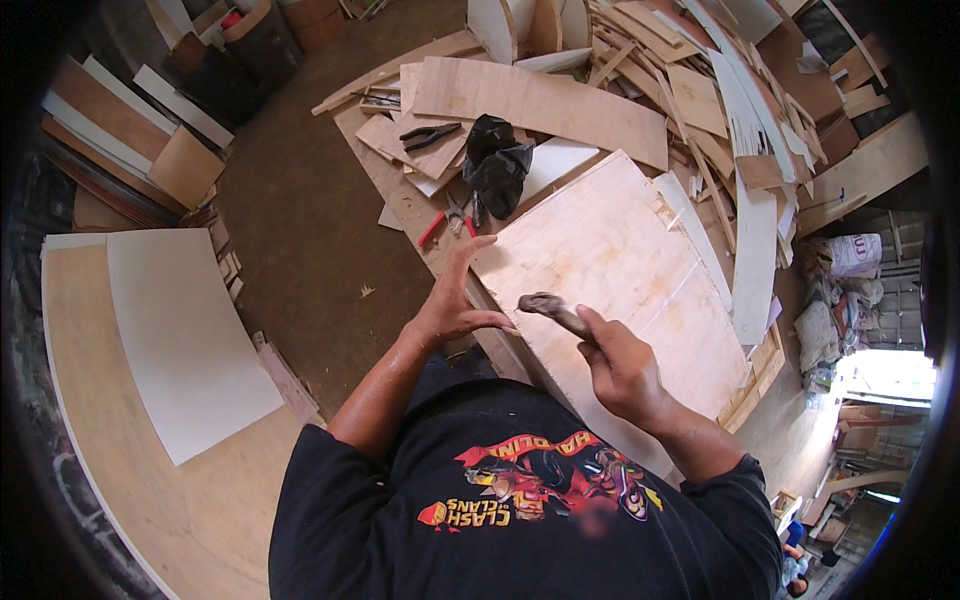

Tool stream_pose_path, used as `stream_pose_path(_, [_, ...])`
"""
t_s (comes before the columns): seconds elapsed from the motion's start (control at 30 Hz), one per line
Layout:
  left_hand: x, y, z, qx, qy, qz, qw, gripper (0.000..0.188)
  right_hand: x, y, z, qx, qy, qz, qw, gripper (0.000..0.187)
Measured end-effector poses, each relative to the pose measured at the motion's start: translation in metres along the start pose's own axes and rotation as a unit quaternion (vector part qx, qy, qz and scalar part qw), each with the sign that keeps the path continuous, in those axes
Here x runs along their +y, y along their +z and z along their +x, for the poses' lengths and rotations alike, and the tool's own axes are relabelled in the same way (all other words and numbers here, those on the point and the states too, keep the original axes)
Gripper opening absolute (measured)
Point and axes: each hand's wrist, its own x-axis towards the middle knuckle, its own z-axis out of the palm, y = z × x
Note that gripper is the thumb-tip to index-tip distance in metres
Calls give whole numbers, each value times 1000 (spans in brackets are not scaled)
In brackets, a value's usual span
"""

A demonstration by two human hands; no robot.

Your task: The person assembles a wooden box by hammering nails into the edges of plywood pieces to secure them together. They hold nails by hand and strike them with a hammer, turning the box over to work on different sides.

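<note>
A hammer [560, 314] is gripped in my right hand [628, 372], its dark head over the near-left part of a pale plywood panel [620, 260]. The head looks slightly blurred. My left hand [452, 298] rests at the panel's left edge, thumb and fingers spread wide apart along it. Just beyond that hand lie red-handled pliers [448, 222]. Farther back are a crumpled black plastic bag [497, 168] and black-handled pliers [430, 136] on wood offcuts.
A long curved plywood strip [540, 108] lies behind the panel. Heaped wood scraps [690, 110] fill the far right. Large sheets, one white [185, 340], stand at the left beside the brown floor [300, 220]. Sacks [845, 290] lie at right.
</note>
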Motion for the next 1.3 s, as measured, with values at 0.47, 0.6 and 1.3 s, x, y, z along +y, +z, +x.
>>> stream_pose_path(0.47, [-22,6,-1,32,46,36,998,119,1,-1,0,11,12,15,1000,55])
stream_pose_path(0.6, [-24,6,0,41,63,39,996,117,7,3,-1,-55,17,12,998,55])
stream_pose_path(1.3, [-28,6,1,38,50,30,998,114,5,0,3,-63,4,-14,998,54])
